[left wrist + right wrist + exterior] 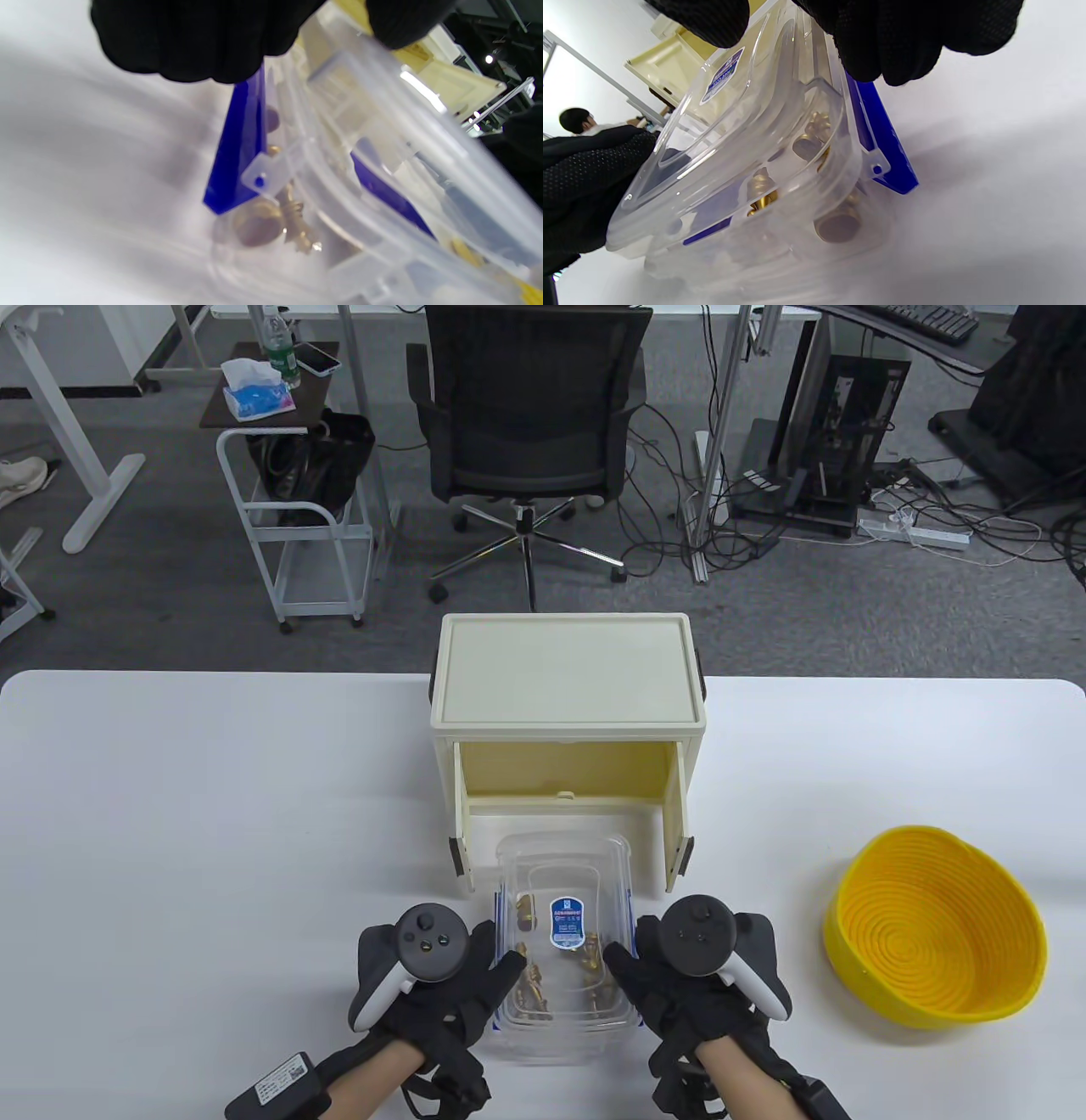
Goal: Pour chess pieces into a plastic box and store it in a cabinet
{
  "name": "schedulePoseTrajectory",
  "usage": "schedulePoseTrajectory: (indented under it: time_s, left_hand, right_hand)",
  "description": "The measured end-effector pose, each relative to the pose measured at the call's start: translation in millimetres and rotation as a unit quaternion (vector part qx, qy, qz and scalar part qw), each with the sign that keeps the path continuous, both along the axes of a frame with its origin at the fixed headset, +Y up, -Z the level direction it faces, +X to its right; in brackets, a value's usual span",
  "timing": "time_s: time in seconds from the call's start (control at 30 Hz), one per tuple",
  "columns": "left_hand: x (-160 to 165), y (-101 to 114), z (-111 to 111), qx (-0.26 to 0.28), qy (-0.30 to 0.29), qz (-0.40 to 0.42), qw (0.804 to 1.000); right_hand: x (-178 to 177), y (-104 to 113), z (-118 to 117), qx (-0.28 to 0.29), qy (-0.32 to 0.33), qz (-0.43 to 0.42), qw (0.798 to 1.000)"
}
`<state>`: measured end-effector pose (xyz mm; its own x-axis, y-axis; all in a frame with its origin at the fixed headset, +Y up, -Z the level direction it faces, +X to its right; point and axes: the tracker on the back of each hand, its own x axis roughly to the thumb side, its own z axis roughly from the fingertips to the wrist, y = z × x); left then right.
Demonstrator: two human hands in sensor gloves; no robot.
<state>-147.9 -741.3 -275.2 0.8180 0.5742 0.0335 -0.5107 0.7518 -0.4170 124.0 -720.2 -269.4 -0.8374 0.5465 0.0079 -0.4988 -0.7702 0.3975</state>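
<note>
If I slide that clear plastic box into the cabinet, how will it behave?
The plastic box looks stiff with smooth walls, so it should probably slide easily on the white table. Its lid seems to be on, so it likely won't spill. The loose chess pieces inside will probably roll and rattle.

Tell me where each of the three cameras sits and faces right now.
Table view: overhead, facing the open cabinet and yellow basket; both gloved hands show.
Left wrist view: low beside the plastic box, left hand at top.
Right wrist view: low on the opposite side, right hand at top.
All share the box and chess pieces.
</note>
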Motion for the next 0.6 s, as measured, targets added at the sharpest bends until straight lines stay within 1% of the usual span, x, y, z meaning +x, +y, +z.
schedulePoseTrajectory:
  time_s: [0.17, 0.4, 0.53, 0.6]
  left_hand:
    - [0.8, -5.2, -0.7, -0.013, -0.007, -0.013, 1.0]
    - [1.4, -16.4, -2.2, -0.034, -0.014, -0.028, 0.999]
    - [0.7, -17.9, -2.9, -0.037, -0.012, -0.016, 0.999]
    - [0.7, -17.4, -2.5, -0.034, -0.012, -0.014, 0.999]
  right_hand:
    - [-1.6, -5.8, -1.4, -0.02, 0.007, 0.014, 1.0]
    - [1.7, -12.5, -4.9, -0.029, -0.002, 0.006, 1.0]
    - [2.9, -19.8, -7.0, -0.037, -0.005, 0.023, 0.999]
    - [3.4, -20.7, -7.8, -0.034, -0.015, 0.003, 0.999]
